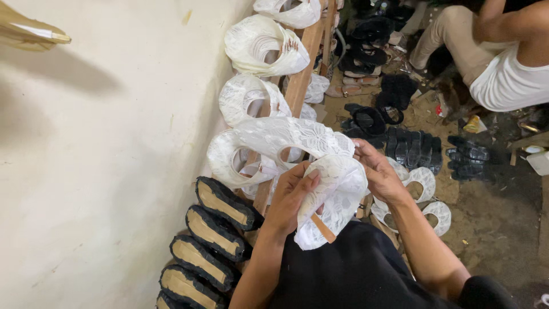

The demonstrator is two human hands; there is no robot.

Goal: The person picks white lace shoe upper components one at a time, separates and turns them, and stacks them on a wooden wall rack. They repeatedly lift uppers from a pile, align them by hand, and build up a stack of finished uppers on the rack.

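My left hand (290, 197) and my right hand (377, 171) both grip one white lace shoe upper (337, 191), held in front of my chest over my black clothing. The left thumb presses on its folded edge; the right fingers hold its top from behind. Just beyond it, another white lace upper (274, 140) hangs on a slanted wooden rail (298, 86). More white uppers (260, 43) are stacked on that rail farther away.
A cream wall (103, 171) fills the left. Several black-edged tan soles (214, 234) lean in a row at the lower left. Black shoe parts (412, 149) and white uppers (426, 197) lie on the dirt floor. Another person (503, 63) sits at the top right.
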